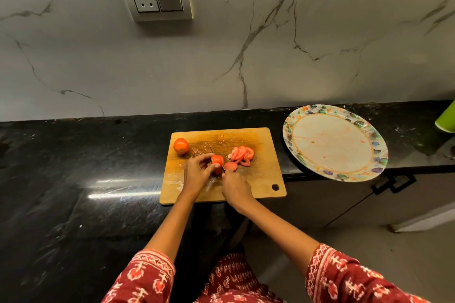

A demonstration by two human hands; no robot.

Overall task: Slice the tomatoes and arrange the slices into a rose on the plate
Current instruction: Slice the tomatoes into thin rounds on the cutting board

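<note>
**A:** What are the hands doing?

**B:** The left hand (197, 171) is curling its fingers and thumb around a part-cut tomato (217, 161) on a wooden chopping board (261, 179). The right hand (236, 188) is closing around what I judge to be a knife handle, which the hand is hiding. The thin knife blade (212, 149) is showing just beyond the held tomato, running away from the right hand toward the wall.

**A:** Where are the other tomato pieces lying?

**B:** A pile of tomato slices (242, 155) is sitting just beyond the right hand, slightly to its outer side. One loose slice (231, 166) is lying right at its fingertips. A whole tomato (181, 146) is waiting beyond the left hand, apart from it. The patterned plate (379, 155) is resting on the dark surface (73, 167), well off to the right hand's outer side, carrying no slices yet.

**A:** How will the tomato handle?

**B:** Probably soft inside, with smooth skin and wet, slippery cut faces. Holding it by the rounded skin side, fingertips tucked back from the blade, looks wisest. The slices look thin and floppy, so they will likely need lifting by their edges.

**A:** Which way is it pointing?

**B:** Its cut face seems to be facing the right hand. Its long axis is too small to tell.
</note>
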